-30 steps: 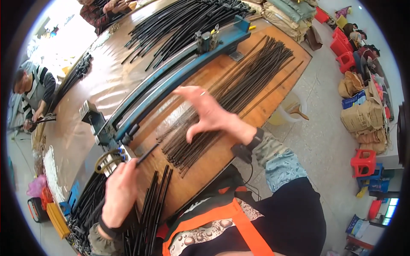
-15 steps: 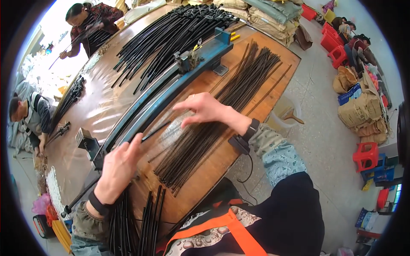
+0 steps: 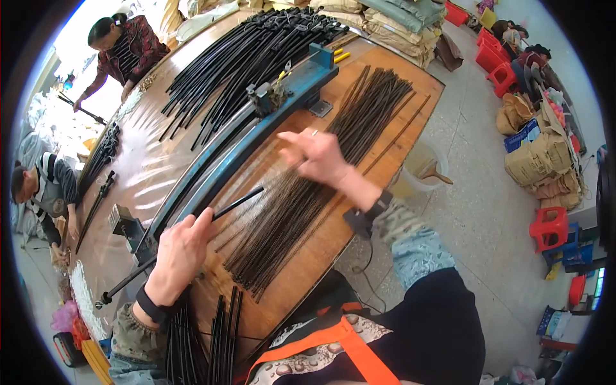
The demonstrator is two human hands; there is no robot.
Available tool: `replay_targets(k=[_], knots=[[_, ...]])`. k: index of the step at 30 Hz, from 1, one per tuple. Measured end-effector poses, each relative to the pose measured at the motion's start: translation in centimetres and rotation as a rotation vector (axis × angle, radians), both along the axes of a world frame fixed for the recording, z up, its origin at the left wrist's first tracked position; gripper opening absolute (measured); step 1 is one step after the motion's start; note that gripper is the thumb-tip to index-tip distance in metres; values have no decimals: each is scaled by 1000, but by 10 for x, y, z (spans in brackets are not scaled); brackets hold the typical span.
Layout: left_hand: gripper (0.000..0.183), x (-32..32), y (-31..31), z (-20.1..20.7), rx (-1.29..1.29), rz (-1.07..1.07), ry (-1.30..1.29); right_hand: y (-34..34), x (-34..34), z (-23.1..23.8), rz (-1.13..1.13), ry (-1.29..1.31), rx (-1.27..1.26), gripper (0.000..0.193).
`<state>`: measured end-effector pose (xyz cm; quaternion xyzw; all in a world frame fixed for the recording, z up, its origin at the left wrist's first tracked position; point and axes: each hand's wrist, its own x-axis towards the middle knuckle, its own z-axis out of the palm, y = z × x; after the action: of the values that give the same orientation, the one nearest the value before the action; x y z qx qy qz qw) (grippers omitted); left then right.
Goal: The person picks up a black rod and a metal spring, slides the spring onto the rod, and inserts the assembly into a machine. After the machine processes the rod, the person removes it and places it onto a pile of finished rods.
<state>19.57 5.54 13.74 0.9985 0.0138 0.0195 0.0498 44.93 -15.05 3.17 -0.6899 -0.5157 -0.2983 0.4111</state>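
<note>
My left hand [image 3: 181,253] is closed around a long thin black tube [image 3: 239,203]. The tube slants from a small fitting at its lower-left end to a bare tip up and to the right. My right hand [image 3: 317,157] hovers past that tip, slightly blurred, thumb and forefinger apart; I make out nothing between them. Under it lies a bundle of long, thin dark coil springs [image 3: 276,231] on the wooden tabletop [image 3: 308,260]. A blue metal rail [image 3: 224,163] with a clamp-like block [image 3: 266,99] runs across the table just beyond both hands.
A big pile of black tubes [image 3: 218,83] lies beyond the rail; more black tubes [image 3: 221,333] stand by my lap. Two co-workers [image 3: 131,51] sit along the far left edge. A bucket with a brush [image 3: 435,173] stands right of the table. Stacked sacks [image 3: 398,35] sit behind.
My right hand has moved up and to the right, away from the tube. More of the tube's tip shows past my left hand. The far co-worker's arms have shifted.
</note>
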Motion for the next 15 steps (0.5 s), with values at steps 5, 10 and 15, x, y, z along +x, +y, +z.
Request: replay_targets(k=[5, 10, 15], knots=[[31, -12, 7, 17, -36, 37, -59, 42, -59, 16, 369, 39, 189, 23], [26, -49, 29, 30, 122, 107, -208, 40, -65, 12, 293, 370, -101, 20], [29, -79, 37, 42, 101, 156, -227, 53, -75, 17, 412, 517, 23, 20]])
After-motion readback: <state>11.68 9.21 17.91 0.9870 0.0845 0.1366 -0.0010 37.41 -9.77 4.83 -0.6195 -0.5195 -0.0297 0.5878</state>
